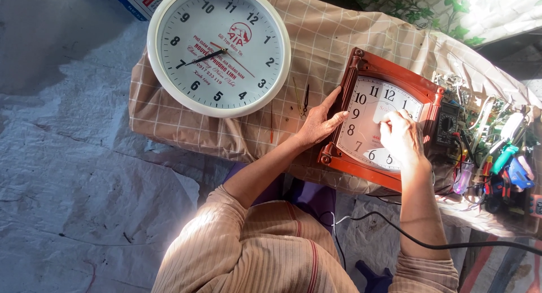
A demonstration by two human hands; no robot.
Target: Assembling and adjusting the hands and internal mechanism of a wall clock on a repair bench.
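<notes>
Nearest you, a black cable (429,243) crosses under your right forearm and runs off to the right. Your right hand (402,138) rests on the white dial of the red-framed clock (361,67), which lies face up at the near right of the cloth-covered worktop (333,33); the fingers are bent onto the dial near its centre, but whether that grip pinches anything cannot be told, as glare washes it out. Your left hand (319,122) lies against the frame's left edge, grip spread, fingers flat along the wood and thumb on the cloth. Just left of that hand, loose clock hands (305,100) and a thin red hand (271,123) lie on the cloth. To the right of the frame sits a clutter of tools (497,163), with a black meter (449,124) touching the frame. Farther left, a round white wall clock (219,49) lies face up, overhanging the worktop's far-left edge.
</notes>
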